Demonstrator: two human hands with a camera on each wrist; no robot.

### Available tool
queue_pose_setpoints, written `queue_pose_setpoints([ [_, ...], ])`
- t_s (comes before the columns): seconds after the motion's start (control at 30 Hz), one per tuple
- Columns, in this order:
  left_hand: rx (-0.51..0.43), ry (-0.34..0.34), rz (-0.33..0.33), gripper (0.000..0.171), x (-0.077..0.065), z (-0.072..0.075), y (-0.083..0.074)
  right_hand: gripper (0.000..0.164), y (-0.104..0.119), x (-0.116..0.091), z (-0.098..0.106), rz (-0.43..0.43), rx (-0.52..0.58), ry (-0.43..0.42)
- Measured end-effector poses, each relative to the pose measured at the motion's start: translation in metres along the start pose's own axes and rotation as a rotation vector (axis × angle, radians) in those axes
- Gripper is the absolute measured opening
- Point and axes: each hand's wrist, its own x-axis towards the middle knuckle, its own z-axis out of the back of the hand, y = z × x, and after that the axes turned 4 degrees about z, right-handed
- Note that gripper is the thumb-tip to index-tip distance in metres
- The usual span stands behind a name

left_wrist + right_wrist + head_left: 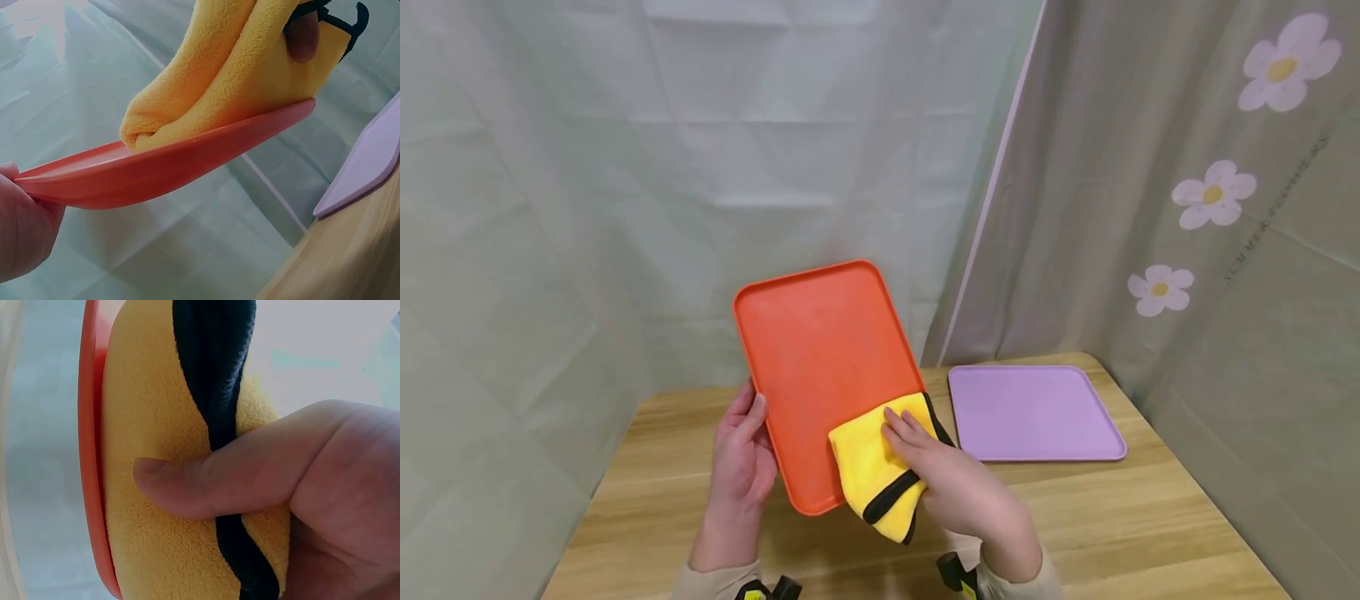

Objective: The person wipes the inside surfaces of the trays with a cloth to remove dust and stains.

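An orange-red rectangular tray (827, 350) is held up at a tilt above the table. My left hand (743, 458) grips its left edge, with the thumb on the rim; part of that hand also shows in the left wrist view. On the tray's lower right part lies a folded yellow cloth (872, 442) with black edging. My right hand (958, 483) holds the cloth against the tray, its fingers spread over the top. In the right wrist view, the thumb (206, 484) lies across the cloth and its black edge. The fingers' far side is hidden there.
A lilac tray (1033, 412) lies flat on the wooden table (1097, 508), to the right of the orange one. Pale curtains (760, 150) hang behind and on both sides, with white flowers (1213, 194) printed on the right one.
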Motion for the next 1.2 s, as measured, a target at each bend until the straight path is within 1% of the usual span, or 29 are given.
queue_pose_setpoints([
  [0.13,0.02,0.008,-0.002,0.04,-0.002,0.0,0.001,0.091,0.002,-0.001,-0.001,0.002,-0.002,0.01],
  [0.23,0.018,0.012,-0.006,0.041,-0.001,-0.001,0.001,0.092,0.004,0.0,-0.002,0.005,-0.011,0.014],
  [0.4,0.017,-0.002,-0.014,0.041,0.002,-0.004,0.0,0.092,0.007,0.003,-0.003,0.021,-0.011,0.019],
  [0.53,0.022,0.013,-0.022,0.042,0.003,-0.004,0.0,0.092,0.012,0.005,-0.003,0.036,0.002,0.015],
  [0.63,0.019,0.022,-0.026,0.041,0.003,-0.003,-0.001,0.094,0.015,0.006,-0.005,0.031,-0.012,0.023],
  [0.77,0.026,0.003,-0.018,0.041,0.003,-0.003,0.0,0.096,0.018,0.007,-0.007,0.026,-0.035,0.037],
  [0.93,0.032,-0.019,-0.002,0.041,0.001,-0.004,0.0,0.102,0.022,0.007,-0.009,0.032,-0.03,0.045],
  [1.03,0.031,-0.026,0.0,0.041,0.001,-0.004,0.0,0.105,0.023,0.008,-0.009,0.052,-0.03,0.044],
  [1.2,0.037,-0.017,0.005,0.042,0.001,-0.005,0.001,0.103,0.023,0.009,-0.011,0.106,-0.073,0.027],
])
